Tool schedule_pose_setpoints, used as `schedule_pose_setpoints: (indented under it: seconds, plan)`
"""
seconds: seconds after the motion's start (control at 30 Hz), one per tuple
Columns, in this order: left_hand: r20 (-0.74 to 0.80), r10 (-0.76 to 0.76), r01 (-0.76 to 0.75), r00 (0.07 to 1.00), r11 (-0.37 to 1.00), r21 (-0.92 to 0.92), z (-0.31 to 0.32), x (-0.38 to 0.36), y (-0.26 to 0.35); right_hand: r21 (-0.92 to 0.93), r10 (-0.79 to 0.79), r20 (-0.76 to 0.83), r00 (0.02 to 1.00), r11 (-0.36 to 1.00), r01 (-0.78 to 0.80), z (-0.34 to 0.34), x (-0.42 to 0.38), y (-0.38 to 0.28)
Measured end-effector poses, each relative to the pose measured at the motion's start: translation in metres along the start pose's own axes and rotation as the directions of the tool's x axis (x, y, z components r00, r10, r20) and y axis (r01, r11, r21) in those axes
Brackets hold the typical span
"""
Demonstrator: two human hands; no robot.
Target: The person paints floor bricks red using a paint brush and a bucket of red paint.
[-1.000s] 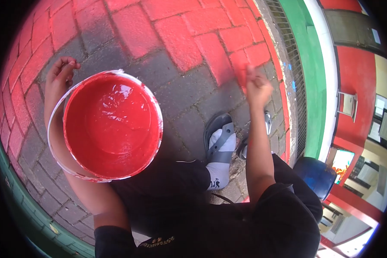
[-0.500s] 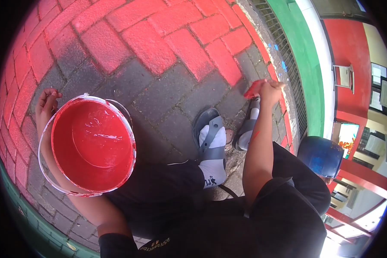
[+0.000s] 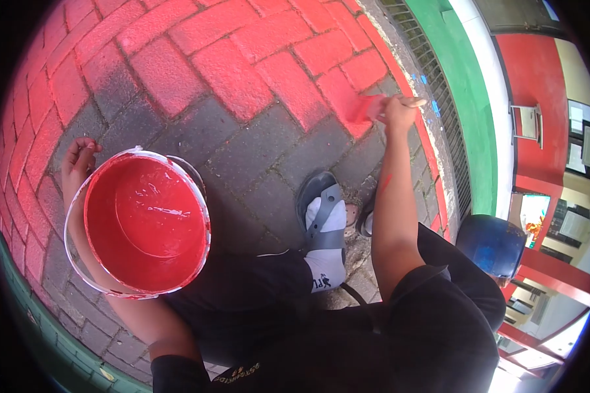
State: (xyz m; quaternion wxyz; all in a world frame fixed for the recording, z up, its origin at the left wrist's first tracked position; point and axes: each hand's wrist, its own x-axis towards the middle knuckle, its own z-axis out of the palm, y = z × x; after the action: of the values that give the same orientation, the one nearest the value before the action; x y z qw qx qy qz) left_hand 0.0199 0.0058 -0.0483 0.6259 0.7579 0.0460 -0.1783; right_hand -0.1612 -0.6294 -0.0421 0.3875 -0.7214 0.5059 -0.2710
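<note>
My right hand (image 3: pixel 398 114) is closed around a paintbrush (image 3: pixel 372 109) whose red bristles lie against the red-painted pavers near the border strip. A pale handle end sticks out past the fingers. At the left, a bucket of red paint (image 3: pixel 147 219) with a paint-smeared white rim hangs by its wire handle over my left forearm. My left hand (image 3: pixel 80 157) is beyond the bucket's rim, fingers loosely bent and apart, holding nothing that shows. Bare grey pavers (image 3: pixel 242 157) lie between the bucket and the brush.
My sandalled foot (image 3: pixel 322 213) stands on the grey pavers. A drain grate (image 3: pixel 432 72) and a green-painted strip (image 3: pixel 469 98) run along the right. A dark blue drum (image 3: pixel 491 245) stands close to my right leg. A green curb (image 3: pixel 52 334) edges the lower left.
My right hand has moved up and slightly left with the paintbrush, from beside my far foot onto the painted pavers. The bucket has shifted only slightly in view.
</note>
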Motion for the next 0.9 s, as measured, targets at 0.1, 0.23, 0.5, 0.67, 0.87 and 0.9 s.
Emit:
schedule_pose_setpoints:
  seconds: [0.1,0.23,0.5,0.67,0.87,0.9]
  plan:
    - [-0.022,-0.001,0.001,1.000,1.000,0.007,0.007,-0.004,0.007,-0.375,-0.178,-0.140,0.974,0.920,0.114,0.000,-0.040,-0.048]
    - [-0.001,-0.006,0.006,1.000,1.000,-0.008,0.006,0.000,0.006,-0.599,-0.261,-0.056,0.964,0.781,0.177,0.079,-0.029,-0.042]
    - [-0.026,-0.010,0.008,1.000,0.998,-0.061,0.007,-0.009,0.014,0.112,-0.242,0.039,0.970,0.965,0.236,0.062,-0.012,0.024]
    - [-0.034,0.002,-0.003,0.999,0.999,-0.032,0.009,-0.010,0.017,0.318,0.028,-0.045,0.999,0.948,-0.012,0.028,-0.059,-0.036]
    - [-0.045,0.022,-0.022,0.999,1.000,0.003,0.013,-0.010,0.020,0.474,0.160,0.201,0.966,0.847,-0.239,0.055,-0.036,0.012]
    - [-0.040,0.044,-0.044,0.998,0.999,-0.005,0.010,-0.009,0.018,0.539,0.269,0.090,0.959,0.797,-0.274,0.047,-0.056,-0.001]
